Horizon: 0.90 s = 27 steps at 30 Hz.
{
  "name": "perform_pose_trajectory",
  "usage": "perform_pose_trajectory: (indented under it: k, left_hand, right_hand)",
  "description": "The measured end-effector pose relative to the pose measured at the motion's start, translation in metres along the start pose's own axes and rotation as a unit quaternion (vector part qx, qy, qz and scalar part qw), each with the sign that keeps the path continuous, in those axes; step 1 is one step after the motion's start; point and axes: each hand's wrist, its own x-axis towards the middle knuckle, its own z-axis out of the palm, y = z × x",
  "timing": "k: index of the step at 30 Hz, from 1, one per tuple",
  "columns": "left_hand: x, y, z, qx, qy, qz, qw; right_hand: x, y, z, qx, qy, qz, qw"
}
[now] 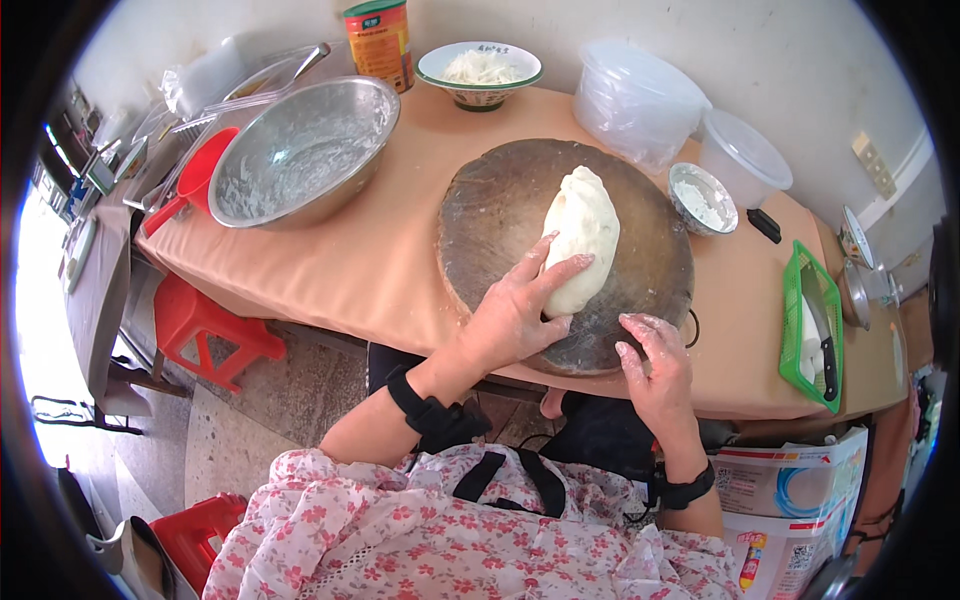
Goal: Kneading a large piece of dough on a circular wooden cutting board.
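A smooth, oblong lump of white dough (582, 235) lies on a thick round wooden chopping board (490, 215), its far end slightly pinched and uneven. My left hand (515, 305) grips the dough's near left side, index finger over it and thumb at the near end. Apart from the dough, my right hand (655, 365) hovers by the board's near right edge, fingers loosely bent and spread, holding nothing. Flour whitens the fingers of both hands. To the right of the board stands a small bowl of white powder (703, 200).
A floury metal basin (305, 150) and a red scoop (203, 170) stand at left. Behind are a bowl of white shreds (480, 70), a tin (380, 45) and plastic tubs (640, 95). A green basket (795, 330) holds a knife (822, 330) at right.
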Motion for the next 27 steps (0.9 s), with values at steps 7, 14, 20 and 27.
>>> perform_pose_trajectory:
  k: [7,14,20,27]
  left_hand:
    - [-0.015,0.006,-0.021,-0.047,-0.012,-0.037,0.998]
    - [-0.005,0.007,-0.010,0.052,0.042,0.044,0.997]
    - [-0.003,-0.004,0.008,0.165,0.032,0.094,0.981]
    - [-0.006,-0.009,0.012,0.143,0.034,0.058,0.987]
  right_hand:
    - [0.030,-0.001,-0.018,0.000,-0.005,-0.020,1.000]
    - [0.095,-0.005,-0.010,-0.013,-0.098,-0.067,0.993]
    - [0.119,-0.001,0.019,-0.035,-0.136,-0.113,0.984]
    - [0.130,-0.005,0.032,-0.083,-0.159,-0.097,0.979]
